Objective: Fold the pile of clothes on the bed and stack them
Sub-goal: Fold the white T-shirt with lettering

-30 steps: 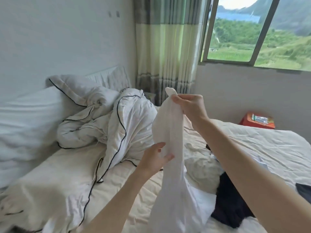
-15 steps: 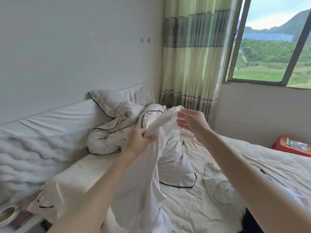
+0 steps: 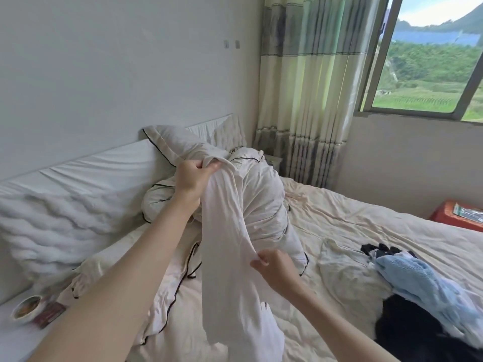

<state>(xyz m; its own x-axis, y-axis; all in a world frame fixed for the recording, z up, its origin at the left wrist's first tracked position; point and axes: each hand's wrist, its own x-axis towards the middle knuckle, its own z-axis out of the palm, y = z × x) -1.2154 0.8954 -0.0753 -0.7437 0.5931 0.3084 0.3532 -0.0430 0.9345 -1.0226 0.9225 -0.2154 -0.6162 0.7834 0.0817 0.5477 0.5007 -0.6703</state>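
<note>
Clothes to fold: one white garment (image 3: 230, 246) held up over the bed (image 3: 339, 223), hanging long, lower end bunched on the sheet. Far left, bowl (image 3: 26, 308) and small red packet (image 3: 49, 314) on a white ledge beside the padded headboard (image 3: 65, 205). Left hand (image 3: 193, 178) raised, thumb and fingers pinching the garment's top edge. Crumpled duvet (image 3: 261, 205) with dark piping behind it. Right hand (image 3: 274, 266) lower, fingers curled, pinching the garment's right edge mid-length. Further right, light blue garment (image 3: 423, 286) on a black garment (image 3: 418, 335), both on the sheet. Red stool (image 3: 452, 212) past the bed; window (image 3: 428, 61) above.
</note>
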